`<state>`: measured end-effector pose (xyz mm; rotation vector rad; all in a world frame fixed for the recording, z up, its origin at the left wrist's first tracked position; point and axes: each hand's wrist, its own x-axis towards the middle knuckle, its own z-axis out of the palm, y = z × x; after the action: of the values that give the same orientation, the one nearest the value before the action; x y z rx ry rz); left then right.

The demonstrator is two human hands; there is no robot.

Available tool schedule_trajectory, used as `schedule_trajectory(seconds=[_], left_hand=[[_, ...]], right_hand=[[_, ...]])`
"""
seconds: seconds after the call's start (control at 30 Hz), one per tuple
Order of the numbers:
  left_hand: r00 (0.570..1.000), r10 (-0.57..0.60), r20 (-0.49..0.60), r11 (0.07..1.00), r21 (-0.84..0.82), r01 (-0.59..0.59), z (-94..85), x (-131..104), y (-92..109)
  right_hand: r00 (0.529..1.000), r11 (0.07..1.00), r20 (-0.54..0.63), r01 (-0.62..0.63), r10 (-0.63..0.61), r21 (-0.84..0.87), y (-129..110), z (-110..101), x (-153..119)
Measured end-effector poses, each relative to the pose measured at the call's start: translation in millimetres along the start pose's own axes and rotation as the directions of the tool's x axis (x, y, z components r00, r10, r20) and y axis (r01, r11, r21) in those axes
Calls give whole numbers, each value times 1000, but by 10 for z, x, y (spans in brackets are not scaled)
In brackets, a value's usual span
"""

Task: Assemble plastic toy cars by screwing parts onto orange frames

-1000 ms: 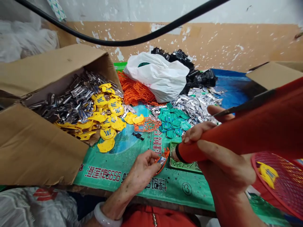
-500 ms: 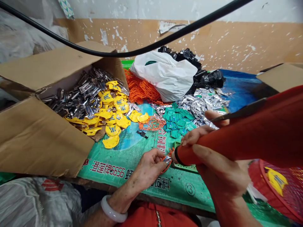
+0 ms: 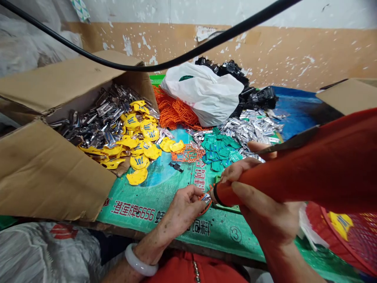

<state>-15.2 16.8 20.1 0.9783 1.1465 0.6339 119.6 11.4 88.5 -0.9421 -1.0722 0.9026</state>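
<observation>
My left hand (image 3: 184, 208), with a white bangle at its wrist, pinches a small orange-rimmed plastic piece (image 3: 205, 199) that bears a silver and blue part. My right hand (image 3: 265, 212) is wrapped round a thick red power screwdriver (image 3: 312, 169) with a grey lever on top, one finger on the lever. Its black-ringed nose points left and meets the piece; the very tip is hard to make out. Under the tool lies a green tray (image 3: 235, 208), mostly hidden. A small black part (image 3: 176, 167) and an orange lattice frame (image 3: 188, 153) lie beyond my left hand.
A cardboard box (image 3: 59, 173) on the left spills silver-black parts and yellow shells (image 3: 150, 129). Behind are a white bag (image 3: 203, 92), orange frames (image 3: 176, 110) and black parts (image 3: 262, 98). Green pieces (image 3: 220, 147) and silver pieces (image 3: 250, 127) lie mid-table. A red basket (image 3: 324, 232) stands right; a black cable (image 3: 159, 67) hangs across.
The view has shifted slightly. My right hand and the screwdriver have moved a little left against the table; my left hand keeps its pinch on the piece.
</observation>
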Motion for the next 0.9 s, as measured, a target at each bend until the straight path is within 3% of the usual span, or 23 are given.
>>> schedule_trajectory(seconds=[0.27,0.53,0.67,0.77,0.9], left_hand=[[999,18,33,997,-78,-15,-34,55,-144],[1000,-18,19,976,-219,22,-24,23,-109],[1000,3,2,992,-126,-3,-65,6,-57],[1000,-14,-7,999,-50,13,-117,-2,-7],[999,-29,-22,999,-39,28,-171,-8,26]], right_hand=[[998,999,52,40,-39,-21,93,-33,-29],[997,997,50,54,-51,-61,139,-27,-37],[995,998,84,61,-63,20,78,-72,9],[995,994,-25,93,-92,60,24,-171,110],[960,989,-239,135,-147,-65,112,-388,278]])
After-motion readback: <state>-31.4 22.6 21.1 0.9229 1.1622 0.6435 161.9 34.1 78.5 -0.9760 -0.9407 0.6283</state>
